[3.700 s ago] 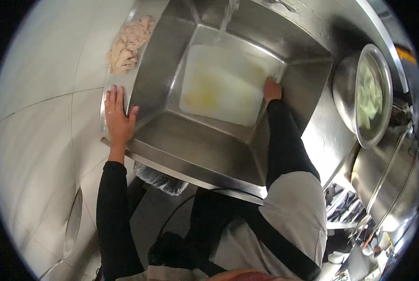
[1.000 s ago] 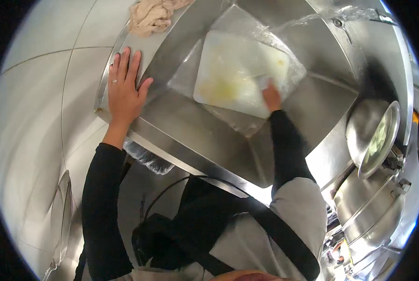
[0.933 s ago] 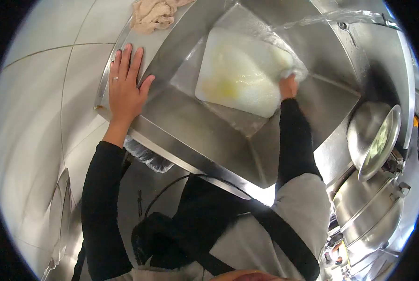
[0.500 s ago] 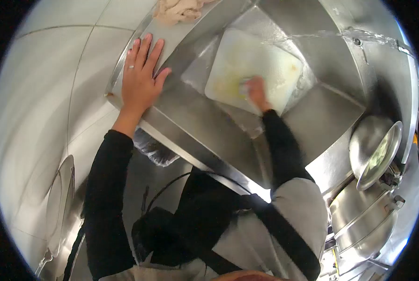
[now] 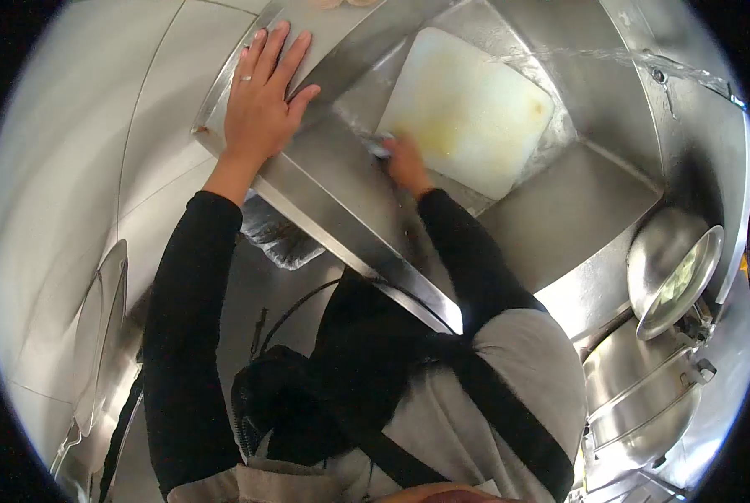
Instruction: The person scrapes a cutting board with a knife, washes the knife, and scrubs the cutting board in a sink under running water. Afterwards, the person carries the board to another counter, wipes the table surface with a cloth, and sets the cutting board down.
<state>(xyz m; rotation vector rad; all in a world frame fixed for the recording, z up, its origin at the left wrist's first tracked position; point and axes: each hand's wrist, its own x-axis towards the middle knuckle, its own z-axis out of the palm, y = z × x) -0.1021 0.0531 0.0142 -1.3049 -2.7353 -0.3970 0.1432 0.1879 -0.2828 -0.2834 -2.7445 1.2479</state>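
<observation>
A white cutting board [image 5: 475, 113] with yellowish stains lies in the steel sink [image 5: 584, 189]. At the board's lower-left edge is my right hand [image 5: 408, 165], its fingers closed round a small silvery-grey scrubber-like item [image 5: 376, 147]. Motion blur hides exactly what kind it is. My left hand [image 5: 262, 109], with a ring on one finger, rests flat on the sink's left ledge, fingers spread and holding nothing.
A stream of water [image 5: 618, 55] runs in from the right. On the right stand a steel bowl [image 5: 672, 260] with pale green pieces and a large steel pot [image 5: 643, 394]. A clear plastic bag [image 5: 278, 235] hangs under the sink's front edge. Tiled wall [image 5: 81, 168] borders the left.
My right hand has moved left across the board, from its middle to its lower-left edge, still gripping the grey item. My left hand stays flat on the ledge. The view has shifted slightly.
</observation>
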